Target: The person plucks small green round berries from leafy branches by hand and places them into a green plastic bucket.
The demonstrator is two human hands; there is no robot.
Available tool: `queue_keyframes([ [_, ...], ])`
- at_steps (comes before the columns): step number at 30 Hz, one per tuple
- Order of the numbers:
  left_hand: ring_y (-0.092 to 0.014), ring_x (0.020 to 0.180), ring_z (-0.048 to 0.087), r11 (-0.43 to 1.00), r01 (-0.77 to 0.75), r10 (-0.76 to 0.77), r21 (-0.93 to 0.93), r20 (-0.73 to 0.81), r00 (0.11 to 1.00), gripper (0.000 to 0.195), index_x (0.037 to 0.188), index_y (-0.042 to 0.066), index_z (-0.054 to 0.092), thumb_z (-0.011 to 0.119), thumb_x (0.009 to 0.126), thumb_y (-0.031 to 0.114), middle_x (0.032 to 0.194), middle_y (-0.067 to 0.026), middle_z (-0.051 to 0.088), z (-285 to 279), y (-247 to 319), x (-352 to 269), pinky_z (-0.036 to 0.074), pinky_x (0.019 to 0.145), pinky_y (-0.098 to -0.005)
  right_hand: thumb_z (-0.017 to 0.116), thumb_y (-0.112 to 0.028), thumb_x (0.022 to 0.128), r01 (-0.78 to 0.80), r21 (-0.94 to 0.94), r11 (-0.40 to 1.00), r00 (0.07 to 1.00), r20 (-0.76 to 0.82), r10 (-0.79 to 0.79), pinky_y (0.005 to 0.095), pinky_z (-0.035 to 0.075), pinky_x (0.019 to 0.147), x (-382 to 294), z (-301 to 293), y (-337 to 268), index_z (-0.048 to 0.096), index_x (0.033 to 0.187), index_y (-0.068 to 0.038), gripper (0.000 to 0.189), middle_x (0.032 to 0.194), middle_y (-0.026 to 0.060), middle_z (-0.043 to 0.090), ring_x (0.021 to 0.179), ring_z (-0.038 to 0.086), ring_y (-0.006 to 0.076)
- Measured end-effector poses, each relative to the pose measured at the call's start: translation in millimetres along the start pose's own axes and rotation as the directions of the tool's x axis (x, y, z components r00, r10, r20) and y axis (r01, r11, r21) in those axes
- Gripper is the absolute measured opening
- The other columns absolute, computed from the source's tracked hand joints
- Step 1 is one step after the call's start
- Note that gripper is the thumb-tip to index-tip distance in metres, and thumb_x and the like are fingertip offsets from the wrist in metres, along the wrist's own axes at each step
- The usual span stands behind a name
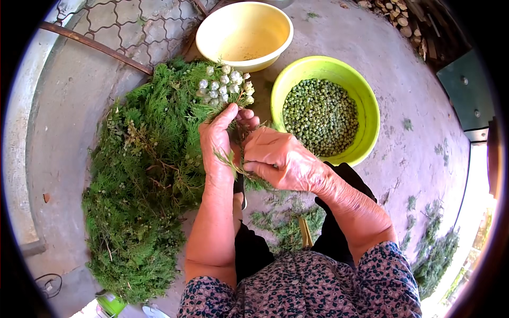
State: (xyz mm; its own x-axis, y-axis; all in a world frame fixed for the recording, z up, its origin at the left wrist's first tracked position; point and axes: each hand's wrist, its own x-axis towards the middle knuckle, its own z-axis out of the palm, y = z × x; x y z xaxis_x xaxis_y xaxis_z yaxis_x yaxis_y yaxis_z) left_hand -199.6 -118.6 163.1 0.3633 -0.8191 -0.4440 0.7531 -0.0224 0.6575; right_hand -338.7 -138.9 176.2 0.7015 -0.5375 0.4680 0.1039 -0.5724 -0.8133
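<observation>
My left hand (216, 141) holds a conifer sprig, its thumb pressed on the stem. A cluster of pale, whitish-green cones (223, 85) stands out beyond the fingertips. Close beside it, my right hand (280, 157) has its fingers curled around the lower leafy end of a sprig (227, 159). Part of that stem is hidden between the two hands. Just past my right hand stands a lime-green plastic basin (370, 119) holding a broad layer of small green cones (320, 115). A big heap of cut conifer branches (131, 222) lies left of my left arm.
A cream plastic basin (274, 57) with small debris on its bottom stands ahead. A rusty metal lattice (143, 31) lies at the upper left. Stripped greenery (292, 228) litters the concrete floor between my legs, with more greenery (435, 250) at right. Stacked firewood (405, 28) is at upper right.
</observation>
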Motion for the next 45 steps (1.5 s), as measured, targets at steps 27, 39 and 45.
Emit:
queue_keyframes([
  [27, -0.005, 0.050, 0.035, 0.937, -0.109, 0.050, 0.332, 0.181, 0.982, 0.016, 0.077, 0.005, 0.059, 0.057, 0.084, 0.020, 0.057, 0.0058, 0.040, 28.7, -14.0, -27.0, 0.029, 0.047, -0.0214, 0.063, -0.003, 0.078, -0.191, 0.331, 0.924, 0.787, -0.512, 0.345, 0.0232, 0.046, 0.061, 17.8, -1.4, 27.0, 0.055, 0.089, -0.003, 0.014, 0.075, 0.0026, 0.054, 0.067, 0.052, 0.0096],
  [39, -0.010, 0.042, 0.040, 0.987, 0.017, -0.058, 0.158, 0.260, 0.964, 0.019, 0.086, -0.001, 0.058, 0.056, 0.083, 0.018, 0.067, -0.0077, 0.061, 18.9, -18.9, -10.2, 0.037, 0.049, -0.0240, 0.049, -0.026, 0.090, -0.116, 0.961, 0.253, 0.703, -0.100, 0.704, 0.0309, 0.044, 0.044, 13.3, -14.0, 25.0, 0.051, 0.091, -0.004, 0.022, 0.072, 0.0066, 0.054, 0.051, 0.046, 0.0152],
  [45, -0.006, 0.039, 0.029, 0.976, 0.017, -0.063, 0.217, 0.207, 0.976, 0.013, 0.074, 0.003, 0.058, 0.059, 0.080, 0.015, 0.047, 0.0062, 0.030, 19.4, -17.9, -15.5, 0.034, 0.047, -0.0242, 0.045, -0.029, 0.091, -0.057, 0.966, 0.253, 0.688, -0.146, 0.711, 0.0252, 0.037, 0.051, 12.3, -28.2, 28.8, 0.051, 0.101, -0.001, 0.030, 0.081, 0.0069, 0.052, 0.063, 0.049, 0.0155],
])
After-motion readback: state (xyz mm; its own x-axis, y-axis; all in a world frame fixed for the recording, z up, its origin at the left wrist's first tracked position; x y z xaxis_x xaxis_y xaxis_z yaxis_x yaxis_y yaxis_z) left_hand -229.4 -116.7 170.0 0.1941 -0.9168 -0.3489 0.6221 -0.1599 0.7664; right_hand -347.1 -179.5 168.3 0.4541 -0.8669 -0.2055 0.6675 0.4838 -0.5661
